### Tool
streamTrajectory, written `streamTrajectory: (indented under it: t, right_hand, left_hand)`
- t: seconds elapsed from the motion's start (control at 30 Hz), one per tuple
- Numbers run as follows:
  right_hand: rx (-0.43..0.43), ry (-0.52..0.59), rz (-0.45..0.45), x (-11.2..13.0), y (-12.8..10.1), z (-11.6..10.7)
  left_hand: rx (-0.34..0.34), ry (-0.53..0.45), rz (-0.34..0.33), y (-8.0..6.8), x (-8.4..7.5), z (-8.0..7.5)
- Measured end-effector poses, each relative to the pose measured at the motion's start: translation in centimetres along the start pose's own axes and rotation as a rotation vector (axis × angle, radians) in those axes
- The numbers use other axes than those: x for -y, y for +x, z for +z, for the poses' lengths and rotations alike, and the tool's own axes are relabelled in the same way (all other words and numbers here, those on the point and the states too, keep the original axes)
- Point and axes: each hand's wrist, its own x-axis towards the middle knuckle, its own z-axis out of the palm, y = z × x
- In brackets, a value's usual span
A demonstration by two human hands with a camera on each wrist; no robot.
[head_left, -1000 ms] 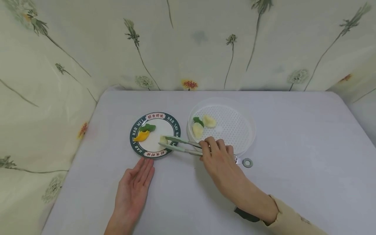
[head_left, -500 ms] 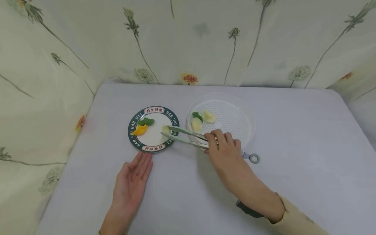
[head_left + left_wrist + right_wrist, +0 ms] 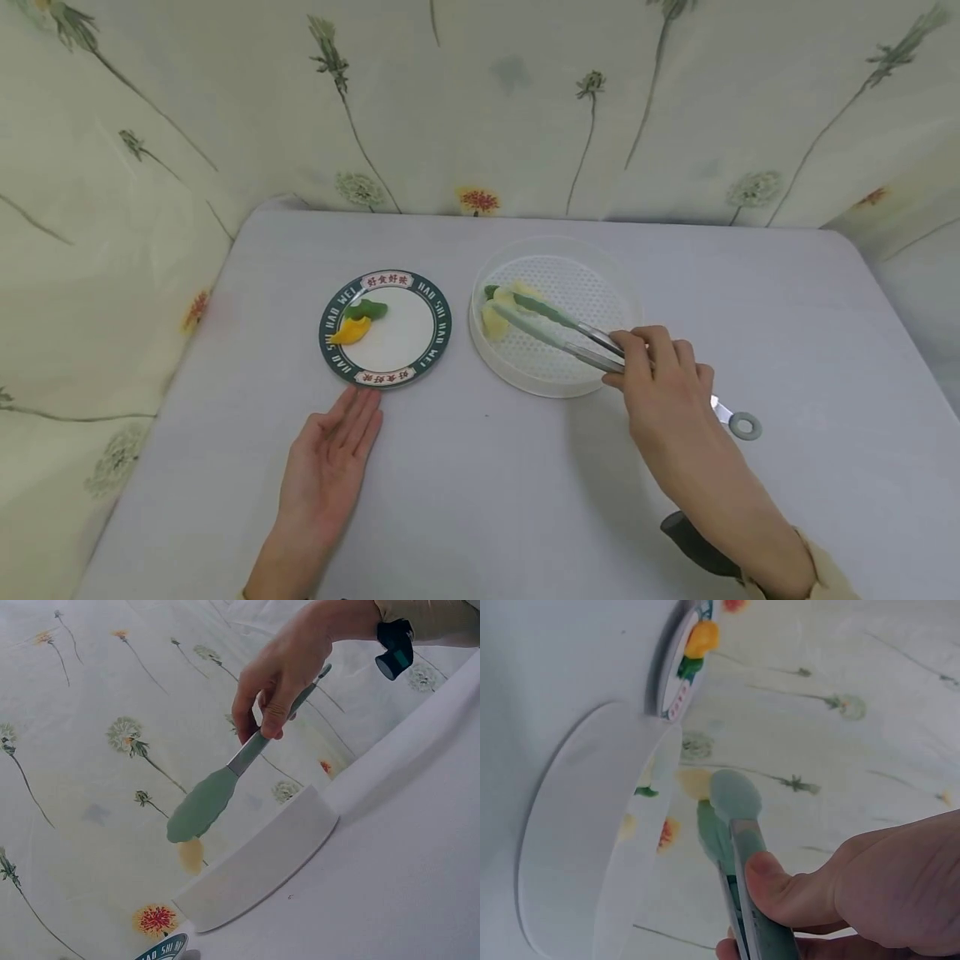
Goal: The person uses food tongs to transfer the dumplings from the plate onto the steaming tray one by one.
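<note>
My right hand (image 3: 651,367) grips green-tipped metal tongs (image 3: 540,329) by their arms. The tong tips reach over the left side of a white perforated tray (image 3: 558,385), among pale yellow food pieces (image 3: 492,322) and a green one (image 3: 491,291). A pale yellow piece (image 3: 191,855) sits at the tips of the tongs (image 3: 202,806); whether it is pinched is unclear. To the left is a green-rimmed plate (image 3: 438,321) with an orange piece (image 3: 351,332) and a green piece (image 3: 365,311). My left hand (image 3: 330,471) lies flat on the table, fingers straight, fingertips just short of the plate.
The table (image 3: 487,500) has a pale grey cover, and floral cloth walls (image 3: 480,108) close off the back and both sides. The tongs' hanging ring (image 3: 745,426) sticks out behind my right hand. A dark wrist strap (image 3: 697,546) shows on my right forearm.
My right hand has swung the tongs right, from over the plate to over the tray. The pale piece that was at the plate is gone from it. The left hand has stayed put.
</note>
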Motion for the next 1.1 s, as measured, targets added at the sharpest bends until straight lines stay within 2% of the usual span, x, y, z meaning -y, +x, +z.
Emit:
streamTrajectory:
  t: [0.37,0.8,1.1]
  right_hand:
    - [0.059,-0.035,0.075,-1.5,-1.0,0.2]
    - [0.054,-0.047,0.070,-2.1,-1.1,1.3]
    - [0.022,-0.077,0.053,-2.2,-1.9,1.1]
  left_hand:
    - [-0.003,-0.016,-0.007,-0.3,0.1,0.0]
    - [-0.003,-0.015,-0.014,-0.2,0.3,0.0]
    - [-0.012,0.005,-0.006,-0.3,0.2,0.3]
